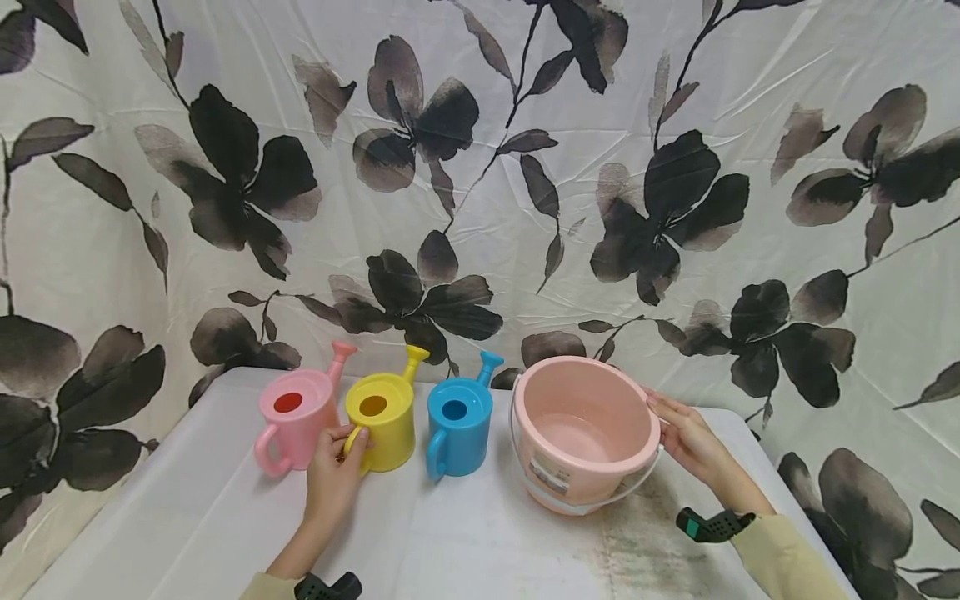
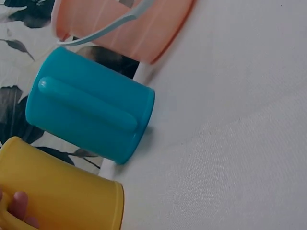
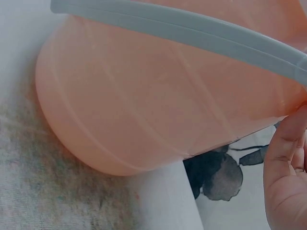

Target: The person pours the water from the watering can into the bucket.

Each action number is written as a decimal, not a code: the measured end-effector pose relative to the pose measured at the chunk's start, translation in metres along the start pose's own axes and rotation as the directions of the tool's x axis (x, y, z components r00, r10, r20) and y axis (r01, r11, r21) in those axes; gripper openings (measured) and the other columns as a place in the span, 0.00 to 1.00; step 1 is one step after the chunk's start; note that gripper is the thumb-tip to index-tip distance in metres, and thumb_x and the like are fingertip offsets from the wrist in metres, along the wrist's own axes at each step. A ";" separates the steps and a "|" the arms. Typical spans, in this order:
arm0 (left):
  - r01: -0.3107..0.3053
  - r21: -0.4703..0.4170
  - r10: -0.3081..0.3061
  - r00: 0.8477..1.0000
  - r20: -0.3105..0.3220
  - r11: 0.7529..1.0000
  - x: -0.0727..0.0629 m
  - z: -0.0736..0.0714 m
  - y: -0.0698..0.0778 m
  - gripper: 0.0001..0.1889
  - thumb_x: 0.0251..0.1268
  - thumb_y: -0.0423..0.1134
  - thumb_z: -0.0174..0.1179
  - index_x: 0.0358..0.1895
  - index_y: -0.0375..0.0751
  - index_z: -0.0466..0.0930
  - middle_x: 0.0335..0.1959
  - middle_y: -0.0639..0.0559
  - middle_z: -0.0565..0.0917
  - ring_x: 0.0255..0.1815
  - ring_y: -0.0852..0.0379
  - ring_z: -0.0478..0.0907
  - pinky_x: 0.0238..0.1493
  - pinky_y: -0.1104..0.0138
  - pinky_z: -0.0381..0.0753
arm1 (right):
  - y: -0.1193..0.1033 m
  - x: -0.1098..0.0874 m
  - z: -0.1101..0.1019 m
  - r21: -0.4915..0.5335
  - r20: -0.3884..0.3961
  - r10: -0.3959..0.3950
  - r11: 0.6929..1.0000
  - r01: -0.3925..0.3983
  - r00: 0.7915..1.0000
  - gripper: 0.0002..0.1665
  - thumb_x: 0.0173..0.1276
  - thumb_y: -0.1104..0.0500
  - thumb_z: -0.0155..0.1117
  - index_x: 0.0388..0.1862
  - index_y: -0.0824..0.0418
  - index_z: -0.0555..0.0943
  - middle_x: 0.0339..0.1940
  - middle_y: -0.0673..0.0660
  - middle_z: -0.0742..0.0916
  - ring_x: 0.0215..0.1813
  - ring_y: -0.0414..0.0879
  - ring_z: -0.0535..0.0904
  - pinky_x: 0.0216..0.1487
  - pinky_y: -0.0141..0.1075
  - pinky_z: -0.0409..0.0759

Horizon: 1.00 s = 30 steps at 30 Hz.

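My left hand (image 1: 333,471) grips the handle of a yellow watering can (image 1: 392,433), which stands upright on the table. A pink watering can (image 1: 311,417) with a red opening is just left of it, and a blue one (image 1: 468,437) is to its right. In the left wrist view, fingertips show inside the yellow handle (image 2: 8,218). At the right stands a pale pink bucket (image 1: 551,446) with a white bail hanging down its front. My right hand (image 1: 693,442) touches the bucket's right side at the rim, fingers mostly straight. Part of that hand is cut off in the right wrist view.
A white cloth covers the table (image 1: 442,542), with a brownish stained patch (image 1: 652,542) in front of the bucket. Behind it hangs a white curtain (image 1: 525,233) printed with dark flowers. The cans and bucket stand in a row near the back edge.
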<state>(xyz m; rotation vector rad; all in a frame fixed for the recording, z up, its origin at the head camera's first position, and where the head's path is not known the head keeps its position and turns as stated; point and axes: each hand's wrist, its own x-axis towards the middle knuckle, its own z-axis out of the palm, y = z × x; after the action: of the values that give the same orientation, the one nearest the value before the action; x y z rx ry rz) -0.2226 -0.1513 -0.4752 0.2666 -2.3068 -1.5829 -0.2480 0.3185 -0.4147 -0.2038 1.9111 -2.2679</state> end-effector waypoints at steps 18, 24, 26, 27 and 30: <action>-0.410 0.215 0.439 0.891 -0.112 0.887 -0.007 -0.047 -0.001 0.06 0.61 0.25 0.58 0.38 0.36 0.82 0.33 0.48 0.85 0.35 0.76 0.71 0.39 0.87 0.69 | 0.000 0.002 0.004 -0.054 -0.019 0.009 0.998 -0.010 1.000 0.32 0.78 0.55 0.46 0.73 0.69 0.54 0.48 0.33 0.82 0.51 0.31 0.80 0.49 0.27 0.78; -0.580 0.266 0.637 0.723 -0.268 0.770 -0.002 -0.073 -0.007 0.08 0.53 0.19 0.57 0.33 0.32 0.81 0.32 0.42 0.83 0.41 0.82 0.67 0.48 0.90 0.64 | -0.002 0.001 0.004 -0.072 -0.037 0.021 0.997 -0.023 0.999 0.33 0.77 0.54 0.47 0.74 0.67 0.54 0.46 0.32 0.82 0.49 0.31 0.80 0.48 0.26 0.79; -0.553 0.267 0.613 0.732 -0.297 0.790 -0.001 -0.082 -0.007 0.07 0.55 0.20 0.56 0.36 0.29 0.80 0.37 0.39 0.83 0.45 0.83 0.66 0.51 0.90 0.61 | -0.002 0.000 0.003 -0.056 -0.032 0.020 0.998 -0.021 0.999 0.24 0.77 0.55 0.48 0.69 0.58 0.64 0.47 0.32 0.83 0.49 0.31 0.80 0.48 0.26 0.79; -0.533 0.265 0.594 0.739 -0.318 0.804 0.000 -0.085 -0.008 0.07 0.56 0.21 0.56 0.38 0.28 0.80 0.39 0.37 0.83 0.47 0.84 0.65 0.51 0.89 0.60 | -0.002 0.000 0.002 -0.049 -0.031 0.020 0.999 -0.021 0.999 0.19 0.77 0.55 0.48 0.64 0.55 0.68 0.47 0.33 0.83 0.49 0.31 0.80 0.48 0.26 0.79; -0.442 0.265 0.513 0.782 -0.355 0.857 0.003 -0.093 -0.012 0.10 0.58 0.23 0.56 0.44 0.27 0.77 0.45 0.36 0.81 0.48 0.86 0.61 0.48 0.84 0.60 | -0.003 -0.001 0.002 -0.036 -0.025 0.017 0.999 -0.018 1.000 0.14 0.77 0.55 0.47 0.59 0.52 0.71 0.47 0.33 0.83 0.50 0.32 0.80 0.48 0.26 0.79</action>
<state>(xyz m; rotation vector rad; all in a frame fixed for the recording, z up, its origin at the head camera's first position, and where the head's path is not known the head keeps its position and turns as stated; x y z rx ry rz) -0.1907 -0.2376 -0.4554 0.0336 -1.9614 -0.9664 -0.2472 0.3175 -0.4117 -0.1637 1.9598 -2.2366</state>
